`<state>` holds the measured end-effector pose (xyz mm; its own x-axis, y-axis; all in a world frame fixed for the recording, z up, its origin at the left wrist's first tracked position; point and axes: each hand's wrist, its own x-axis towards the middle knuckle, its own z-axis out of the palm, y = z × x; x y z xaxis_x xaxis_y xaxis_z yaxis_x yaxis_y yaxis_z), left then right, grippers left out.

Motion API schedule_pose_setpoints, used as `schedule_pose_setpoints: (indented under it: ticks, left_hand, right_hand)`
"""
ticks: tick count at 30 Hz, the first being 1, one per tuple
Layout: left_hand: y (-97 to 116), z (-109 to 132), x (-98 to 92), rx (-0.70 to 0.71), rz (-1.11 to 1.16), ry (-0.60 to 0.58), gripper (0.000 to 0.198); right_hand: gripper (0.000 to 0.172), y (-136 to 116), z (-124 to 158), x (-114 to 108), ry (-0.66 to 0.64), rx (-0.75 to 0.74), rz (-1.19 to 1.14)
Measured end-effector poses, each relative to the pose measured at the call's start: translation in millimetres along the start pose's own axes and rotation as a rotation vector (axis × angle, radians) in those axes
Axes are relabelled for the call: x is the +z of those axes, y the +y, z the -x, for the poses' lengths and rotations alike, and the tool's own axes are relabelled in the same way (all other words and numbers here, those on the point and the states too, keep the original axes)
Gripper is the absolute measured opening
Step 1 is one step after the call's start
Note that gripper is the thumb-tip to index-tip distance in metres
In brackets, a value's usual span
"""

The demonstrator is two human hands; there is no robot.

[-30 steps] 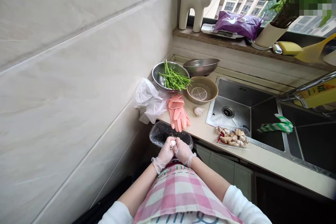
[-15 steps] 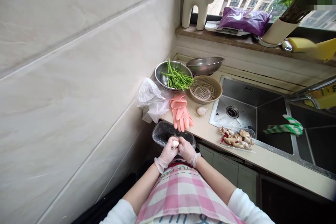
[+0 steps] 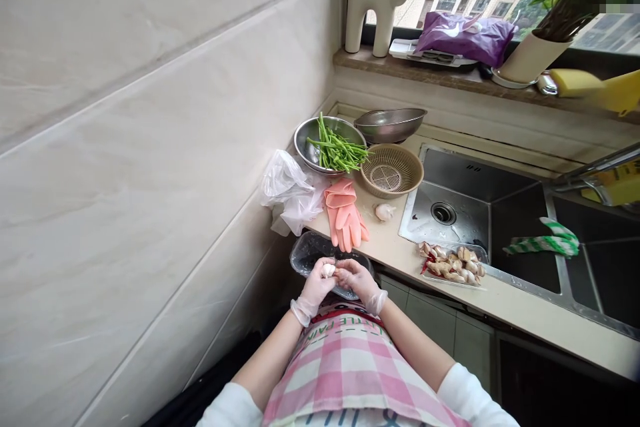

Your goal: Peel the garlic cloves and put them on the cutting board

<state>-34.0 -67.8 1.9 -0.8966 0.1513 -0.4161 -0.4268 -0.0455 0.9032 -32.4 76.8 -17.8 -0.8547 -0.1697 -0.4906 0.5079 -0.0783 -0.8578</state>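
Observation:
Both my hands wear thin clear gloves and meet over a clear plastic container (image 3: 305, 252) held below the counter edge. My left hand (image 3: 316, 285) grips a small white garlic clove (image 3: 328, 271). My right hand (image 3: 359, 282) touches the clove with pinched fingertips from the right. A plate of garlic cloves and red chillies (image 3: 451, 263) sits on the counter (image 3: 400, 250) to the right, by the sink. A whole garlic bulb (image 3: 385, 211) lies on the counter further back.
Pink rubber gloves (image 3: 345, 215) lie beside a crumpled plastic bag (image 3: 289, 191). Behind stand a steel bowl of green stems (image 3: 330, 141), an empty steel bowl (image 3: 390, 123) and a beige strainer basket (image 3: 392, 171). The double sink (image 3: 505, 213) holds a green-white cloth (image 3: 543, 242). A tiled wall fills the left.
My hands have shifted slightly apart on the garlic clove, the right fingers now pulling at it from the right. The camera moved a little; nothing else changed.

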Motion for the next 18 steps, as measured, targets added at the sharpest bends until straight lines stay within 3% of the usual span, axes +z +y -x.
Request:
schedule_pose_setpoints:
  ticks: [4,9,13,15,18]
  left_hand:
    - [-0.5,2.2,2.9,0.035,-0.017,-0.064,0.040]
    - [4.6,6.1,1.8,-0.146,0.215,-0.107,0.045]
    - [4.6,3.0,3.8,-0.240,0.374,-0.077,0.054]
    - [4.0,-0.7,4.6,-0.269,0.465,-0.054,0.052]
    - [3.2,-6.6,6.4,-0.294,0.563,-0.007,0.041]
  right_hand:
    - [0.038,0.9,-0.2,-4.1,0.056,-0.051,0.140]
    - [0.016,1.6,-0.5,-4.5,0.049,-0.070,0.213]
    - [0.019,-3.5,7.0,-10.5,0.098,-0.112,0.291]
    - [0.021,-12.2,16.7,-31.6,0.210,-0.187,0.382]
    - [0.025,-30.2,36.5,-92.6,0.519,-0.328,0.594]
